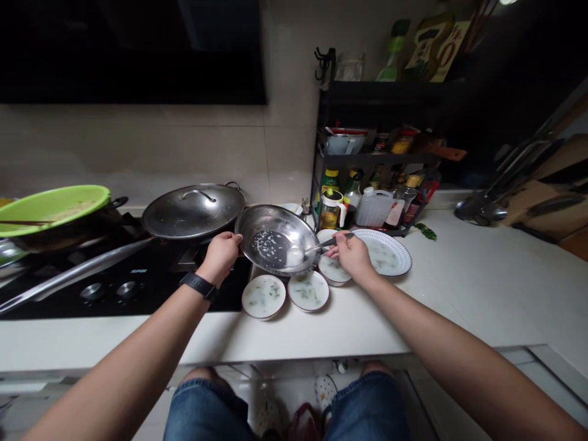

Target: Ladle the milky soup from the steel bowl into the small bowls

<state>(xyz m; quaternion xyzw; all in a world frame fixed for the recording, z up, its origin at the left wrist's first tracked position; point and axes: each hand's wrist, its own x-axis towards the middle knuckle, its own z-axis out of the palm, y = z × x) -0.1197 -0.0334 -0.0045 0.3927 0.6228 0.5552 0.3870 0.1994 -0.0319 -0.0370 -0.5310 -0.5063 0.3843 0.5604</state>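
Stove [160, 300], black, lies beneath the things at nine o'clock, taking the steel basin as the middle of the dial. Farthest out there, a green bowl [103, 202] sits tilted on a dark pot, a chopstick [27, 222] across it. Closer in, between nine and ten, a domed lid [195, 214] tops a pan whose long handle [78, 275] slants down to the left.

The left hand [223, 252], a black watch [198, 285] at its wrist, pinches the rim of the basin [250, 225] at nine o'clock. The basin is above the counter's back half, white bits scattered over its floor; whether it rests on anything, I cannot tell. Inside, at four o'clock, the ladle [296, 256] has white liquid in its cup. Its handle passes over the rim at three into the right hand [351, 254], which is closed around it.

Bowls of pale soup with green pieces stand near the basin: one [264, 316] between six and seven, another [309, 309] at five, a third [337, 283] at four, partly behind the right hand. A rack [376, 92] of bottles stands at two o'clock. Just past the right hand, a plate [405, 248] at three holds similar soup.
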